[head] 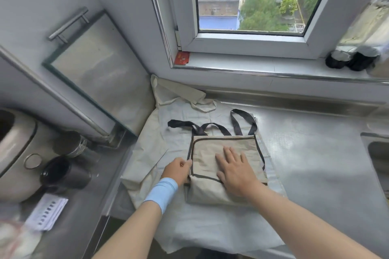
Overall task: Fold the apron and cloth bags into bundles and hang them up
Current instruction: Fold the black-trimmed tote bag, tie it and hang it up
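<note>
Right hand (235, 171) flat atop apron (210, 149) (left hand (177, 170) pinching edge)

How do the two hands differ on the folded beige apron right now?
The left hand is curled, pinching the black-trimmed left edge of the apron; the right hand lies flat with fingers spread on top. The left wrist wears a light blue band; the right is bare. Both touch the apron.

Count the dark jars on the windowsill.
2, side by side at the sill's right end: one on the left, one on the right. The frame edge may hide more.
</note>
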Tool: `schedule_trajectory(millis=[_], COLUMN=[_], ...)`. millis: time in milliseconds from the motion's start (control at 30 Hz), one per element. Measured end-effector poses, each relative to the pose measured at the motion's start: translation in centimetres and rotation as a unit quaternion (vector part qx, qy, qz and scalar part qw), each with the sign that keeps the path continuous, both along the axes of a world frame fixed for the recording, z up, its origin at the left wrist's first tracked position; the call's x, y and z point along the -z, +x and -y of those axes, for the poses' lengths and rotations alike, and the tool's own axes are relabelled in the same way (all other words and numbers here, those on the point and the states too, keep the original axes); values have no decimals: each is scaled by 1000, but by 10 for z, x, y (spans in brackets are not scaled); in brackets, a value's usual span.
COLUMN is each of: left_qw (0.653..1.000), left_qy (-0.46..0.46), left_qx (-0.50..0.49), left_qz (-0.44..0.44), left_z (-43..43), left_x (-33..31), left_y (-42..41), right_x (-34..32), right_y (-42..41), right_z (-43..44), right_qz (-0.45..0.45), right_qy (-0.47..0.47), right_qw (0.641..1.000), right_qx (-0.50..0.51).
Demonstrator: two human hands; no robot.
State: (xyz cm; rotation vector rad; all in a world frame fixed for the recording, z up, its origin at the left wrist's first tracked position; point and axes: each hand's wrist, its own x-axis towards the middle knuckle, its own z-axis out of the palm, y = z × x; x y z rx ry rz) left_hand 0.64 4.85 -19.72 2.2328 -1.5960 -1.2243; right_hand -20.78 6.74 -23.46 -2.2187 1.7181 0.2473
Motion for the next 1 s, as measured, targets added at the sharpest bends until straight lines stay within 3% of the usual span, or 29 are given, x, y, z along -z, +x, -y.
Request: schedule_trajectory(millis=[167, 433, 533, 600, 667, 767, 867, 1000], left_qw=[995, 990, 962, 929, 888, 866, 884, 889], left_qy=[76, 43, -87, -202, -236, -151, -79, -63], left_qx=[-14, 62, 107, 195, 318, 401, 375, 380], left_qz=[-60, 117, 234, 240, 233, 259, 267, 247], left_z=[-31, -57, -56, -55, -57, -64, -69, -74], left_x=[-4, -10, -5, -1, 5, 27, 45, 50], left_y=[-6, -11, -18, -36, -56, -65, -45, -24], right_x=[-6, 17, 16, 15, 19, 30, 37, 40], right_y=[14, 15, 12, 9, 3, -15, -44, -66], right_z=[-26, -51, -52, -55, -60, -68, -77, -83], right_qz=[37, 13, 5, 11, 17, 8, 12, 5], right_qy=[-32, 16, 11, -13, -26, -36, -59, -66], right_qw=[999, 1000, 1000, 1000, 999, 998, 997, 997], right_qx=[6, 8, 3, 12, 29, 44, 40, 29])
